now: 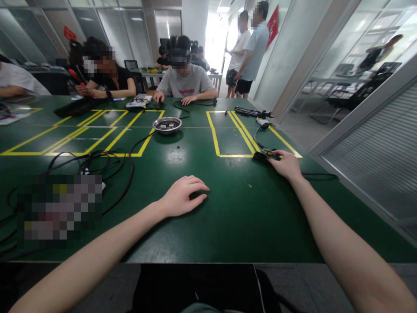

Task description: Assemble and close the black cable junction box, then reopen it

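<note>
My left hand (183, 196) rests on the green table (224, 217), fingers spread a little and thumb apart, holding nothing. To the right, my right hand (287, 166) has its fingers closed at the end of a dark part with coloured wires (267, 153). The fingers hide some of that part, and its exact kind is unclear. A thin cable (256, 138) runs from near it up to a small black rounded piece (264, 126).
A shiny metal bowl (179, 124) with small metal pieces stands mid-table. Black cables (130, 167) coil at left beside a blurred-out item (61, 208). Yellow tape (213, 132) marks rectangles. A long black tool-like object (249, 111) lies far right. A person (187, 82) works across the table.
</note>
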A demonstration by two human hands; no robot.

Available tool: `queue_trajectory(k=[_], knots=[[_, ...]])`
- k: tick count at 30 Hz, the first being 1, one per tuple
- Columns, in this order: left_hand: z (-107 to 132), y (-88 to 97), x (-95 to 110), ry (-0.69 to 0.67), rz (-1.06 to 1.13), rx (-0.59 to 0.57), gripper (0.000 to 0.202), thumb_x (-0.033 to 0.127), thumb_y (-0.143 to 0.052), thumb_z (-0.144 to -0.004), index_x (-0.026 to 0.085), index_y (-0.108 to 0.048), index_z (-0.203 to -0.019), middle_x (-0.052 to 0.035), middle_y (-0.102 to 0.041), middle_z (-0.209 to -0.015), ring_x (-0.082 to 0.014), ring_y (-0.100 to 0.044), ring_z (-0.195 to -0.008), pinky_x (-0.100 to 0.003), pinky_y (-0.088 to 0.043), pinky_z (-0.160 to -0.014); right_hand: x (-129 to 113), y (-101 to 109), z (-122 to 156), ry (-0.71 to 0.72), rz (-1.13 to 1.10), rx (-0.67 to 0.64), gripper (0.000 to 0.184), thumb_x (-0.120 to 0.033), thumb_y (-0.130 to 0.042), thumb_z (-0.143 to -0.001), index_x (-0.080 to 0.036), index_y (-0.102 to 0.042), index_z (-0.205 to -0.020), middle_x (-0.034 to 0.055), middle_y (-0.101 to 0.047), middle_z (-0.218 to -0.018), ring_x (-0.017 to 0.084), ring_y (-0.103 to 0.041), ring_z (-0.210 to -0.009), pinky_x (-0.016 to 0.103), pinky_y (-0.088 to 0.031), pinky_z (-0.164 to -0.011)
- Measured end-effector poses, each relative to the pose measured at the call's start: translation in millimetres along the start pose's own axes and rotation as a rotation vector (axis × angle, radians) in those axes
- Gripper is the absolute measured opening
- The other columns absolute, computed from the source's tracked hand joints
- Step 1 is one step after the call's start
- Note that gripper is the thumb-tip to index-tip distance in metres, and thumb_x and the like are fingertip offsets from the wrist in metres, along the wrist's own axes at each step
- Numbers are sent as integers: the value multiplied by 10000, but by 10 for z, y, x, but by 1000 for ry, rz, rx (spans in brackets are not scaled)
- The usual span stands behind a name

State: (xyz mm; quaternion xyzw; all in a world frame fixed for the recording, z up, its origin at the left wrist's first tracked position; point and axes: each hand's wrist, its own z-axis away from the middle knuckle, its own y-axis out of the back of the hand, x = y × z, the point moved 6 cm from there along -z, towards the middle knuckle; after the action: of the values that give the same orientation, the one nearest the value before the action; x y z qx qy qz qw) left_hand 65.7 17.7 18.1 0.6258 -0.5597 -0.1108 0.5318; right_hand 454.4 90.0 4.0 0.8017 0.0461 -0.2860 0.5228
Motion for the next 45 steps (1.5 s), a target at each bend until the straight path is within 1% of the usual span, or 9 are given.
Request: queue_trajectory(k=[5,10,13,16,20,24,33,40,45], knots=[[-1,13,-1,7,-6,10,190,273,-584,-1007,217,-715,-1133,-79,-769,-1107,-236,-702,-1038,-413,-538,-918,-732,-288,394,287,-171,-311,213,-262,-758,-789,-194,-766,-990,63,-794,-980,256,-723,-879,369,-578,-829],[15,92,66,-57,5,69,347,367,-709,-922,201,-679,-1225,-118,-722,-1228,-270,-657,-1134,-433,-508,-995,-1559,-478,1315,808,-429,-671,198,-239,-742,-832,-202,-783,-1022,41,-767,-942,191,-718,-832,288,-567,-773],[14,68,108,-76,29,-6,379,465,-754,-871,187,-680,-1118,-86,-743,-1055,-251,-682,-995,-402,-499,-928,-1769,-419,1691,1059,-574,-715,198,-221,-711,-880,-185,-762,-1068,73,-740,-998,187,-718,-876,285,-564,-795],[19,26,93,-36,27,-93,516,581,-771,-832,181,-660,-1139,-57,-733,-948,-230,-693,-878,-376,-500,-862,-1767,-389,1715,1074,-626,-671,205,-228,-725,-887,-193,-753,-1087,82,-729,-1051,195,-720,-932,295,-572,-841],[43,3,53,-23,-48,-137,834,645,-788,-795,196,-528,-1448,-113,-739,-1172,-282,-704,-1027,-429,-509,-961,-1696,-363,1555,1018,-650,-568,208,-201,-716,-888,-202,-746,-1094,83,-713,-1046,194,-707,-930,310,-574,-851],[67,-15,16,-14,-69,-150,959,605,-820,-779,222,-422,-1562,-142,-678,-1371,-324,-657,-1219,-499,-462,-1123,-1657,-417,1491,972,-610,-607,235,-166,-722,-844,-197,-735,-1076,60,-733,-976,187,-707,-875,288,-562,-789],[61,51,-103,24,-21,-163,892,558,-842,-774,201,-495,-1514,-162,-614,-1484,-342,-583,-1376,-508,-457,-1192,-1615,-446,1427,884,-510,-679,360,-129,-754,-728,-189,-713,-1080,29,-706,-945,172,-670,-835,270,-543,-745],[53,127,-189,16,-9,-127,659,529,-851,-777,198,-665,-1315,-131,-719,-1320,-299,-674,-1246,-443,-548,-1088,-1607,-427,1403,918,-541,-661,260,-156,-721,-799,-188,-728,-1056,68,-681,-1030,176,-663,-882,218,-522,-599],[27,131,-196,22,-40,-49,460,433,-801,-841,181,-720,-1217,-122,-766,-1196,-274,-728,-1095,-424,-595,-977,-1608,-483,1387,885,-521,-567,171,-226,-744,-881,-184,-764,-1046,54,-704,-933,153,-657,-752,257,-543,-661]])
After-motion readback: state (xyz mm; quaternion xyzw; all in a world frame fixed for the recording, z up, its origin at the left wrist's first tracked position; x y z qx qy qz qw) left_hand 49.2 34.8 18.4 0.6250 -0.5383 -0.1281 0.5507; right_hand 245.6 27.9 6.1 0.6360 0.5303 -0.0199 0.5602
